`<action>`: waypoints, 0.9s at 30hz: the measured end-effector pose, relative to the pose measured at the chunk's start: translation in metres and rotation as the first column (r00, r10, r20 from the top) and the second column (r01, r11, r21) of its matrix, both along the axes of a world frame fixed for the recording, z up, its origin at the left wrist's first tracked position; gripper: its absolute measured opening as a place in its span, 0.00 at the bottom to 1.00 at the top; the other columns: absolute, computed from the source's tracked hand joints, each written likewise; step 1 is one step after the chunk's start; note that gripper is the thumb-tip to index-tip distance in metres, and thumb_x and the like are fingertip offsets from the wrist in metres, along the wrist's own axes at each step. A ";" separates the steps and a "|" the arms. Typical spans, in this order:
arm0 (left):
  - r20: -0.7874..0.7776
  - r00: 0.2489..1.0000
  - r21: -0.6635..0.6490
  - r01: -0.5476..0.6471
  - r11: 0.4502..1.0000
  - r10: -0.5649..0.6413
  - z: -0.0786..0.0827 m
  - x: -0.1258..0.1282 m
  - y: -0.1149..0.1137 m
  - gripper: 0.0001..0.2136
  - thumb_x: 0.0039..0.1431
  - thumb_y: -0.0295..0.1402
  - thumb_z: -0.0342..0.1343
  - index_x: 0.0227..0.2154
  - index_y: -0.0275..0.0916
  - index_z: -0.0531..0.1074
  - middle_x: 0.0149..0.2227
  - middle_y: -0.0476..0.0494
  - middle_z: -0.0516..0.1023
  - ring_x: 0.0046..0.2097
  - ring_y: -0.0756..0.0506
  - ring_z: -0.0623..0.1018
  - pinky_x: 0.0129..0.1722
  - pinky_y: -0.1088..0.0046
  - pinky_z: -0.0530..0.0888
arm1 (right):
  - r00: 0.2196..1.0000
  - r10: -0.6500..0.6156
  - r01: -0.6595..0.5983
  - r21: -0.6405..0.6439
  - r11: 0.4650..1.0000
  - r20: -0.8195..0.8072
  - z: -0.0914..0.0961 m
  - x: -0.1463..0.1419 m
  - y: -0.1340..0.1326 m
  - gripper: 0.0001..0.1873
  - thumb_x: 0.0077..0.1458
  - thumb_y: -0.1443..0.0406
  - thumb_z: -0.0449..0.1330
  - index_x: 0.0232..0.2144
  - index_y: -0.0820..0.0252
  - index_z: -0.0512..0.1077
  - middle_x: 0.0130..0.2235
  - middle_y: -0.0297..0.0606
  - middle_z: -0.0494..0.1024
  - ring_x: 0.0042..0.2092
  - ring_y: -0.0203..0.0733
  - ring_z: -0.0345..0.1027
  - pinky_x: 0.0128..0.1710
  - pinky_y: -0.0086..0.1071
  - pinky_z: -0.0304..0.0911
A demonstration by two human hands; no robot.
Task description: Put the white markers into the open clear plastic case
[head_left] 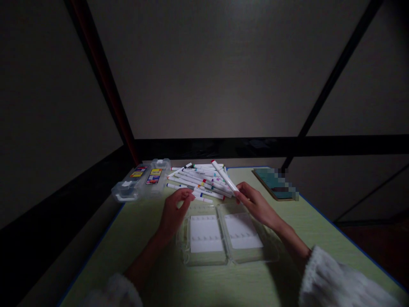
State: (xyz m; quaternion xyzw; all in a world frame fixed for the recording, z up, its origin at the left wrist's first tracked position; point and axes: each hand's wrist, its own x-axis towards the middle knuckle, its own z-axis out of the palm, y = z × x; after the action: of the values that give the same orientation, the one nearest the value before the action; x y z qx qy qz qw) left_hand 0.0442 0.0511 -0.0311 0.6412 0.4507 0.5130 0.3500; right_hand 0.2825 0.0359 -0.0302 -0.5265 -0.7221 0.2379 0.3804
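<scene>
A heap of white markers [198, 179] with coloured bands lies at the far middle of a pale green table [134, 238]. My right hand [257, 204] pinches one white marker [224, 175] by its near end, its red-tipped far end slanting up over the heap. My left hand [174, 211] hovers at the heap's near edge, fingers curled, the fingertips close to a marker; whether it grips one is hidden. An open clear plastic case [223, 236] with two white inserts lies flat just in front of both hands.
A shut clear plastic case [140, 183] with coloured labels lies at the far left of the table. A dark teal flat thing [275, 182] rests at the far right. Blue table edges run down both sides. Dim walls and dark beams stand behind.
</scene>
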 end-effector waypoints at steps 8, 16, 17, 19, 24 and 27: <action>0.179 0.979 -0.070 0.107 0.992 -0.093 -0.003 0.002 0.003 0.23 0.48 0.37 0.54 0.47 0.36 0.60 0.36 0.45 0.71 0.32 0.50 0.74 0.35 0.72 0.70 | 0.991 0.103 -0.103 -0.002 0.995 -0.087 0.003 -0.013 -0.021 0.11 0.56 0.58 0.47 0.32 0.59 0.61 0.27 0.32 0.64 0.28 0.35 0.57 0.27 0.26 0.53; 0.174 0.985 -0.150 0.046 0.988 -0.020 0.005 0.004 -0.001 0.22 0.47 0.39 0.55 0.44 0.33 0.67 0.31 0.45 0.74 0.30 0.50 0.73 0.32 0.75 0.69 | 0.992 0.123 -0.123 0.026 0.992 0.003 0.002 -0.020 -0.025 0.09 0.57 0.60 0.47 0.33 0.58 0.61 0.29 0.34 0.67 0.30 0.37 0.59 0.29 0.28 0.54; 0.165 0.986 -0.149 0.034 0.988 -0.009 0.006 0.003 -0.001 0.20 0.47 0.38 0.55 0.43 0.32 0.68 0.27 0.47 0.74 0.29 0.51 0.72 0.31 0.76 0.68 | 0.992 0.126 -0.126 0.027 0.992 0.012 0.001 -0.020 -0.025 0.08 0.57 0.60 0.47 0.33 0.58 0.61 0.29 0.34 0.68 0.31 0.37 0.60 0.30 0.28 0.54; 0.159 0.987 -0.141 0.008 0.990 0.015 0.006 0.003 -0.001 0.17 0.47 0.37 0.54 0.39 0.32 0.70 0.22 0.50 0.72 0.26 0.53 0.69 0.28 0.77 0.66 | 0.991 0.130 -0.131 0.030 0.991 0.029 0.000 -0.021 -0.025 0.08 0.57 0.60 0.47 0.34 0.58 0.61 0.31 0.36 0.69 0.32 0.38 0.61 0.31 0.29 0.55; 0.170 0.985 -0.139 -0.004 0.990 0.028 0.005 0.002 0.001 0.13 0.46 0.36 0.55 0.33 0.33 0.72 0.20 0.51 0.72 0.24 0.53 0.68 0.27 0.78 0.65 | 0.987 0.108 -0.112 0.030 0.993 0.117 -0.002 -0.021 -0.025 0.09 0.57 0.60 0.46 0.36 0.57 0.62 0.33 0.38 0.71 0.34 0.41 0.64 0.33 0.32 0.57; 0.166 0.985 -0.145 -0.016 0.989 0.040 0.005 0.002 0.001 0.12 0.45 0.36 0.55 0.32 0.33 0.72 0.20 0.51 0.72 0.25 0.53 0.70 0.27 0.77 0.66 | 0.973 0.088 -0.097 0.033 0.995 0.212 -0.004 -0.019 -0.025 0.11 0.58 0.59 0.45 0.36 0.57 0.63 0.34 0.39 0.71 0.36 0.43 0.65 0.35 0.33 0.57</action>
State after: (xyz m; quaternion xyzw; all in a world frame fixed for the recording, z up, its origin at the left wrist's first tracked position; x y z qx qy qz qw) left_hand 0.0462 0.0520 -0.0263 0.5625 0.4641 0.5365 0.4246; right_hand 0.2632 0.0109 -0.0344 -0.5063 -0.7869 0.1827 0.3018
